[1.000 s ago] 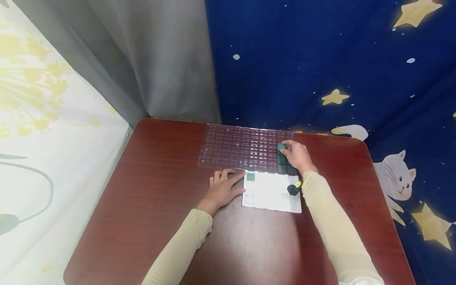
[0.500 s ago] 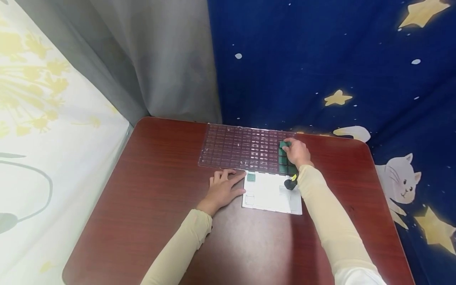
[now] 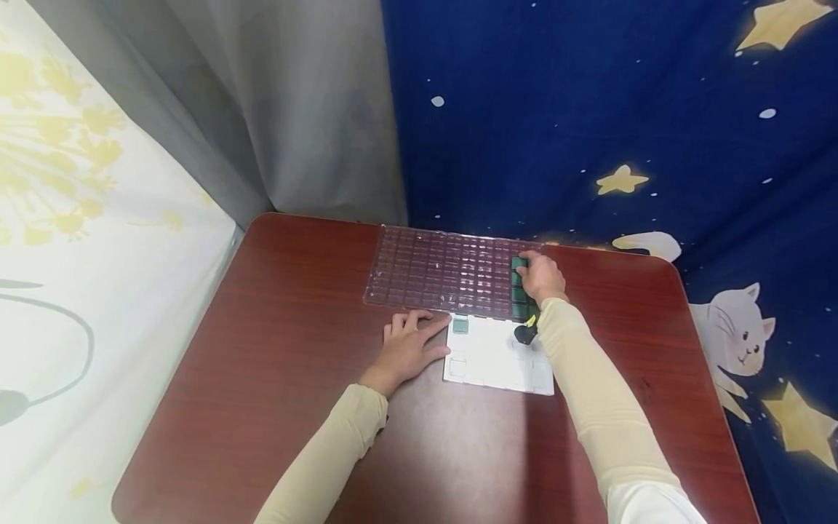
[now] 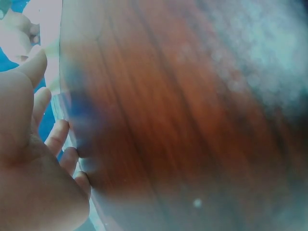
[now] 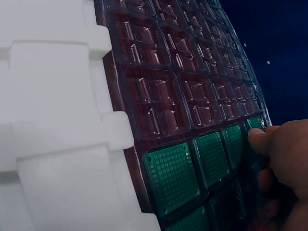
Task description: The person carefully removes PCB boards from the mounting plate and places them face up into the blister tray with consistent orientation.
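Note:
A clear plastic compartment tray [image 3: 419, 273] lies at the back of the table, with several green perforated circuit boards [image 5: 173, 178] seated in its right-hand compartments. My right hand [image 3: 545, 278] is over that end, thumb and fingers pinching a green circuit board [image 5: 254, 123] at the far compartment; the other fingers curl beneath, partly in shadow. In front lies a white tray [image 3: 491, 364] with one green board [image 3: 461, 325] in its far left corner. My left hand [image 3: 407, 349] lies spread on the table, index fingertip and thumb tip at the white tray's left edge.
The red-brown wooden table [image 3: 294, 349] stretches left and in front of the trays. A blue star-patterned curtain [image 3: 497, 131] and a grey curtain [image 3: 327, 109] hang behind its far edge. A black device with a yellow tag [image 3: 526, 332] sits at the right wrist.
My right hand has shifted slightly toward the far edge with the pinched board, which now lies flatter in line with the row. The right forearm swung a little left. My left hand stays put.

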A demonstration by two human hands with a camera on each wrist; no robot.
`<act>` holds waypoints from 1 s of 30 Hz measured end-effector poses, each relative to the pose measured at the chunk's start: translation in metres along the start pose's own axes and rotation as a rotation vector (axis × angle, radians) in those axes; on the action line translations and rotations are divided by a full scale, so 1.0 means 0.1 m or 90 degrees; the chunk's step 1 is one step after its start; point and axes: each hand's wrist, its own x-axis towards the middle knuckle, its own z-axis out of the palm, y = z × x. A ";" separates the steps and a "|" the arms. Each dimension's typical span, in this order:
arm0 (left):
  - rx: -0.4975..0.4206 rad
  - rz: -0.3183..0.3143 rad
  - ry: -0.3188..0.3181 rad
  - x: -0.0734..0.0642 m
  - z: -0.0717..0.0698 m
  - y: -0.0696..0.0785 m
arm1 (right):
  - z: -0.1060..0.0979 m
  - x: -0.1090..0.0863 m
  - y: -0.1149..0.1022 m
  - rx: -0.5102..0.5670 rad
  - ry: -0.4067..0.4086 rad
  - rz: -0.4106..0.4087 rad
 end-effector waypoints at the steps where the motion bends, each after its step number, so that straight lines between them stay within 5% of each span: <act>1: 0.003 -0.001 0.000 0.00 0.00 0.00 | 0.00 0.00 0.00 0.000 -0.003 0.001; 30: 0.019 -0.010 -0.004 0.01 0.02 -0.01 | 0.02 0.00 0.06 0.025 -0.006 0.006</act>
